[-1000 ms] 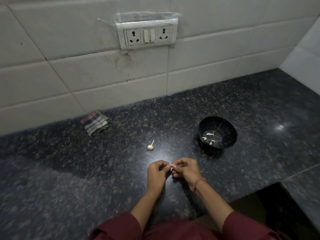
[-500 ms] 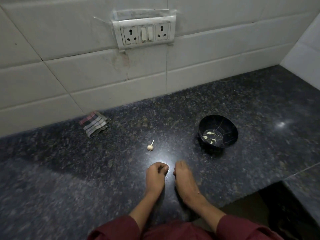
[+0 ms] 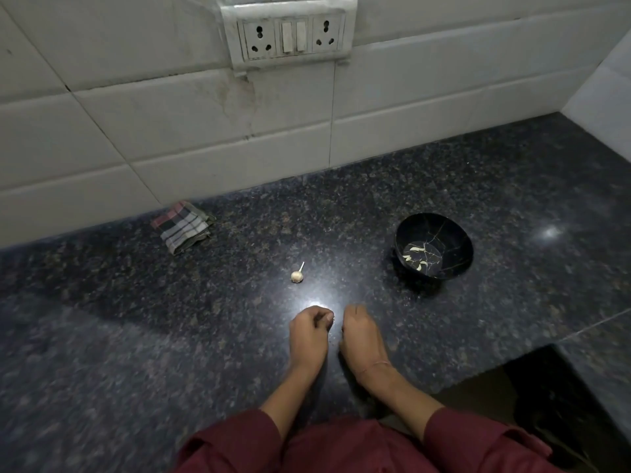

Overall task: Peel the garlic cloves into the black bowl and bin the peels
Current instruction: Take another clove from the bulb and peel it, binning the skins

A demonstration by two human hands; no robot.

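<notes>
A black bowl [image 3: 459,238] with gold crack lines stands on the dark granite counter at the right, with several peeled garlic cloves [image 3: 416,249] in its bottom. A small garlic piece with a stalk [image 3: 297,275] lies on the counter left of the bowl, above my hands. My left hand [image 3: 309,331] rests near the front edge, fingers curled, with a tiny pale garlic bit [image 3: 333,318] at its fingertips. My right hand [image 3: 362,337] sits just beside it, back upward, its fingers bent down out of sight. The two hands are a little apart.
A folded checked cloth [image 3: 182,227] lies by the tiled wall at the back left. A socket plate [image 3: 290,32] is on the wall above. The counter steps back at a dark recess [image 3: 553,401] at the lower right. No bin is in view.
A second ago both hands pinched a clove together above the counter. They have come apart and dropped onto the counter, and the right hand has turned back-up.
</notes>
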